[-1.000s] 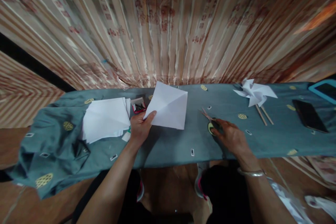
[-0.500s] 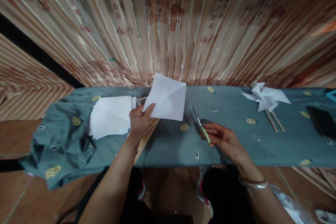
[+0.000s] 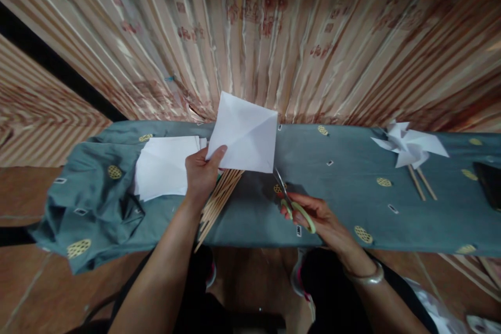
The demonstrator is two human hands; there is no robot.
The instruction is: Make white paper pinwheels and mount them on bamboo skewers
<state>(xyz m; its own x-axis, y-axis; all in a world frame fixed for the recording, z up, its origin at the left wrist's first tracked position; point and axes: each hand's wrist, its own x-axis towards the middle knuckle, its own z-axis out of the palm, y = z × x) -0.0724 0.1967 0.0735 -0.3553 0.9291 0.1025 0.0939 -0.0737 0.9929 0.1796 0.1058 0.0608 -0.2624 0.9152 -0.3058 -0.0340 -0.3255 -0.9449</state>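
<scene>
Right of the paper stack (image 3: pixel 162 167), the left hand (image 3: pixel 202 175) pinches a creased sheet (image 3: pixel 247 134) by one corner, leaving the others clear; farther right, I see the right hand (image 3: pixel 323 214) gripping scissors (image 3: pixel 288 200) by the handles.

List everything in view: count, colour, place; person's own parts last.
Cloth: one, teal, across the middle
Paper sheet: one, white, centre
Scissors: one, green-handled, right of centre
Paper stack: one, white, left
Sticks: several, tan, lower centre
Pinwheel: at least one, white, right
Pinwheel sticks: two, tan, right
Device: one, black, right edge
Curtain: one, patterned beige, behind
Pole: one, black, upper left
Floor: one, brown, below
Bag-like item: one, whitish, lower right
Bracelet: one, silver, lower right
Shoes: two, partly pink, below
Legs: two, black-clad, bottom
Left hand: one, on sheet
Right hand: one, on scissors
</scene>
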